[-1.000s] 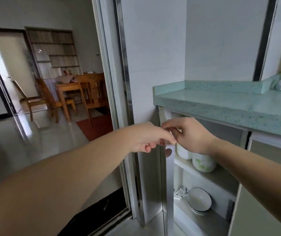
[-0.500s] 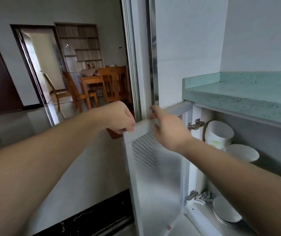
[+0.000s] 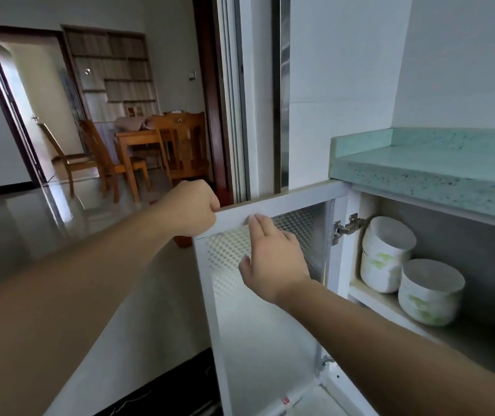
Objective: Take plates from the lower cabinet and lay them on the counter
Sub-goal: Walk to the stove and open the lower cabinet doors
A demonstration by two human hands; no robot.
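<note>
Forearms fill the foreground. The right one hides most of the lower shelf, so the plates cannot be seen; presumably they sit down there, unconfirmed.

Right grip (image 3: 273,259): released, fingers straight and flat on the inner face of the cabinet door (image 3: 258,331), just under its top rail.
Left grip (image 3: 190,208): clenched over the door's top outer corner, grasping it.
Door stands wide open.

Risks, as judged:
- More push from both grips could overdrive the hinge (image 3: 346,228) or knock the door into the wall behind it.
- Once let go, the door may swing back onto a reaching arm.
- Upper shelf carries one bowl stack (image 3: 385,253) by the hinge and a second bowl stack (image 3: 429,291) beside it, both near the front edge. A rising elbow could catch them.
- The table (image 3: 435,175) overhangs the opening, so a plate rim lifted steeply could strike its underside.

Wooden chairs (image 3: 105,157) far off: not involved.
</note>
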